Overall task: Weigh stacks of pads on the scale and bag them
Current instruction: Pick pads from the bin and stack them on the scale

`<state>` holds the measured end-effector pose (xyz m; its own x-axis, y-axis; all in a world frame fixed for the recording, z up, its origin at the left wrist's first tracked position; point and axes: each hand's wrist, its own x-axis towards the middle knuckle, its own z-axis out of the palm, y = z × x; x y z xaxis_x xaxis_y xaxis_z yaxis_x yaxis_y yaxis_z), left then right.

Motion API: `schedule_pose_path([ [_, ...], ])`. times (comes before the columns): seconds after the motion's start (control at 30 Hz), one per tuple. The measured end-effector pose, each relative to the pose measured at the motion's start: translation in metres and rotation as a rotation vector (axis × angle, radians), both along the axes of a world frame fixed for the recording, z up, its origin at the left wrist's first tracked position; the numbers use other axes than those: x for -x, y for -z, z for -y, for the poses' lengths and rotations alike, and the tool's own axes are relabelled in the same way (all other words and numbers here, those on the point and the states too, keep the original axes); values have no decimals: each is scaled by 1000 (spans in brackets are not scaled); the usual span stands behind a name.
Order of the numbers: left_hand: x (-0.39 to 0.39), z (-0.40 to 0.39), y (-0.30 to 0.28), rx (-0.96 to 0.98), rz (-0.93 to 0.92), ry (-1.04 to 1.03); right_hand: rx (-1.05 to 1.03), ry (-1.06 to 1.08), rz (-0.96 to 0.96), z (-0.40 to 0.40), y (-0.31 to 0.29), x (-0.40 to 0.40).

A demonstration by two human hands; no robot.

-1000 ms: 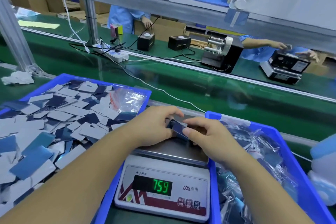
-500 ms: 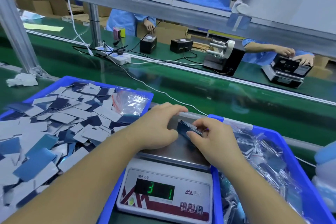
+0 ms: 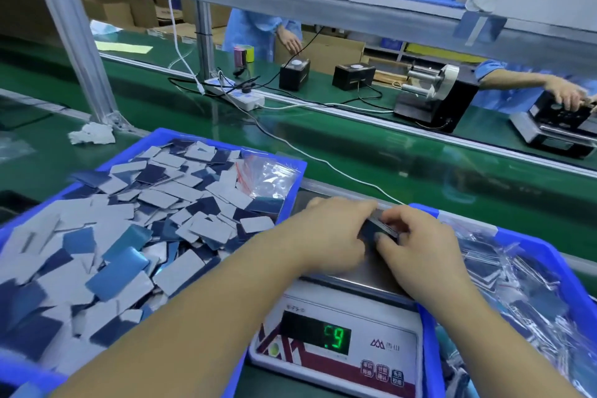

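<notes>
The stack of pads (image 3: pixel 378 229) sits between my two hands, over the steel platter of the scale (image 3: pixel 336 346), dark blue and squared up on edge. My left hand (image 3: pixel 332 233) curls round its near-left end and my right hand (image 3: pixel 423 245) pinches the other end, thumb low on the front face and fingers over the top. Whether the stack rests on the platter or I hold it just clear I cannot tell, since motion blur smears the contact; the green readout shows only what looks like a 9, which suggests little weight is on it.

As for progress, I judge this one stack to be mid-weighing: gripped, aligned, not yet bagged. To my right the blue bin (image 3: pixel 578 271) holds a heap of clear bags with blue pads inside (finished ones, I take it), touching the scale's right side. To my left the other blue bin (image 3: pixel 226 136) is still heaped with loose pads (image 3: pixel 129 236), grey and blue faces mixed, and a bundle of empty zip bags (image 3: pixel 271 178) lies in its far right corner, close to my left hand. So plenty is left to weigh.

Beyond the scale runs the green conveyor belt (image 3: pixel 355 165), with a white cable trailing across it
</notes>
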<state>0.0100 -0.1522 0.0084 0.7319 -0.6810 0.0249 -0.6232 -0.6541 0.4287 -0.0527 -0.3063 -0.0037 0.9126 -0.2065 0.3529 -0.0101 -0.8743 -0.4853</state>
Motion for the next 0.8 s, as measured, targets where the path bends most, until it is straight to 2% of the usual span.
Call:
schedule_pose_path([
  [0.13, -37, -38, -5, 358, 44, -287, -68, -70, 19, -5, -1, 4],
  [0.2, -57, -57, 6, 394, 71, -490, -47, -108, -34, -8, 2, 4],
  [0.27, -72, -69, 21, 332, 67, -625, -28, -110, -44, -10, 3, 3],
  [0.4, -86, -70, 42, 72, 65, -639, -32, -120, -49, -8, 2, 6],
  [0.47, -88, -66, 46, 59, 75, -638, -24, -127, -45, -7, 4, 6],
  [0.63, -85, -64, 40, 211, 185, -701, -15, -128, -33, -7, 4, 7],
  [0.8, -76, -66, 18, 637, 100, -706, -55, -103, -70, -8, 1, 7],
])
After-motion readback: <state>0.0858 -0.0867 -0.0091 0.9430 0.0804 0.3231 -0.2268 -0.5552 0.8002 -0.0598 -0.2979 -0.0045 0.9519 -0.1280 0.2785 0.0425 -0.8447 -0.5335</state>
